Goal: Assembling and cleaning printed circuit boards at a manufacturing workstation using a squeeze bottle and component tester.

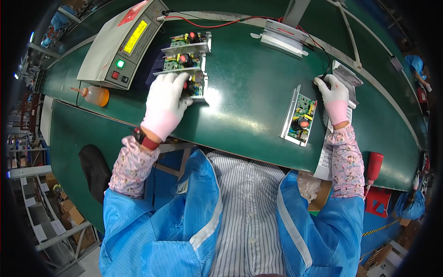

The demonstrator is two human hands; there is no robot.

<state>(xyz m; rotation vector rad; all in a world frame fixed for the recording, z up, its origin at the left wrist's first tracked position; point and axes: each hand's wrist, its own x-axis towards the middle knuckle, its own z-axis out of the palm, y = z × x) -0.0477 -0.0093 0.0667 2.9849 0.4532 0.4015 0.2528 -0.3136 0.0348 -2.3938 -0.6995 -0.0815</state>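
Three circuit boards (185, 60) in silver metal frames lie in a row at the left of the green workbench. My left hand (164, 99), in a white glove with a pink cuff, is closed on the nearest circuit board (196, 87) of that row, covering its left part. Another framed circuit board (302, 115) lies apart, a little left of my right forearm. Beyond it my right hand (332, 92), gloved the same way, pinches the black end of a cable (328, 69); the fingers partly hide that end. Silver metal brackets (347, 78) lie just right of this hand.
A tester (122, 44) with a lit yellow display and green lamp stands back left; red and black leads (221, 24) run from it. A bottle (97, 95) with orange liquid lies near it. Further brackets (282, 39), a printed sheet (325, 159) and a red bottle (374, 166) are rightward.
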